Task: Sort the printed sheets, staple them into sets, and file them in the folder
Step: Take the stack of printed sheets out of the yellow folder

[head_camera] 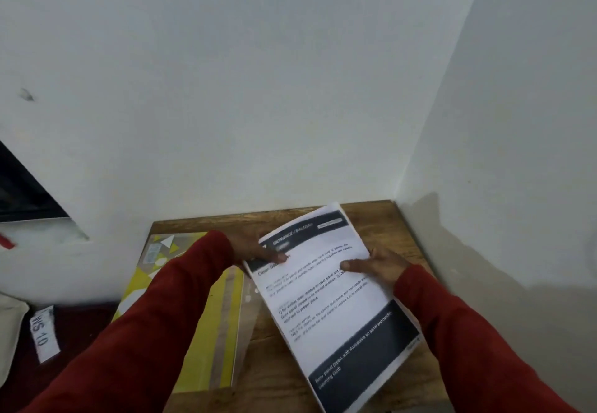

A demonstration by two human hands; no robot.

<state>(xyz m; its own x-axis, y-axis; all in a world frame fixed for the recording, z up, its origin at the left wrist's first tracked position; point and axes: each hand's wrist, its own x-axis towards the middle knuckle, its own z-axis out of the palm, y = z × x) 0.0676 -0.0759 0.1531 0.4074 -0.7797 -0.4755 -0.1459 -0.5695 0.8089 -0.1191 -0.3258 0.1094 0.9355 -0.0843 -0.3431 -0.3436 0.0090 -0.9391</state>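
Both red sleeves (135,325) come in from the bottom corners, and nearest the camera is the lower end of the sheets (326,290), a thin stack of printed pages with a dark footer band, held tilted over the table (274,364) with its near end reaching the bottom of the view. Right hand (374,267) grips the right edge of the stack, thumb on the top page and fingers curled under. Left hand (255,248) grips the upper left corner the same way, thumb pressed on the dark header; the rest of its fingers are hidden behind the paper. Edges look roughly squared, with a few pages peeking out at the right and top (motion blur, so can't say how many sheets). Left of the stack, flat on the table and partly under the left sleeve, lies the folder (193,315), yellow and grey with white shapes, closed as far as I can tell. No stapler in view, and no staple visible on the stack, though the corner under the left thumb is covered. Further left and off the table, a white label (43,332) reads WS 10. Behind everything is a plain white wall (258,73) meeting the table's far edge. Progress judgement: early, looks like sorting or squaring the pages; stapling and filing appear still to do, nothing seen in the folder.
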